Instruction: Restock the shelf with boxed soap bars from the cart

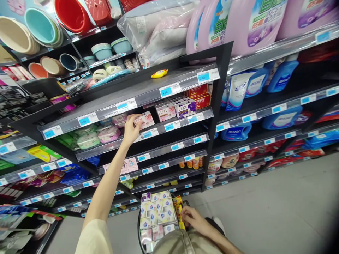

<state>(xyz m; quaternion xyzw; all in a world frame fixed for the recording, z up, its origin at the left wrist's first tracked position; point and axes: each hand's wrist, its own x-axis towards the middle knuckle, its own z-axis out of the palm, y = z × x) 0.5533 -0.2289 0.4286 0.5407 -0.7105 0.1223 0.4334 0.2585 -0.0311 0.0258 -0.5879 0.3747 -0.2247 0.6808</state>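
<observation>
My left hand (132, 127) reaches up to a shelf, its fingers closed over a pink-and-white LUX soap box (147, 120) at the shelf's front edge. More LUX soap boxes, white-pink ones (166, 111) and purple ones (186, 108), stand to its right. Pink wrapped packs (109, 134) lie to its left. Low in front of my body, my right hand (196, 220) has loosely bent fingers beside yellow packets (180, 211); I see nothing held in it. Stacked soap boxes (159, 210) fill a round-edged black holder (138, 225) next to that hand.
Black shelves with a price-tagged edge (127, 104) span the view. A small yellow packet (159, 73) lies above the soap shelf. A black upright (218, 88) divides it from blue detergent bottles (283, 76) at right. Grey floor (265, 211) lies below, and plastic tubs (70, 16) stand upper left.
</observation>
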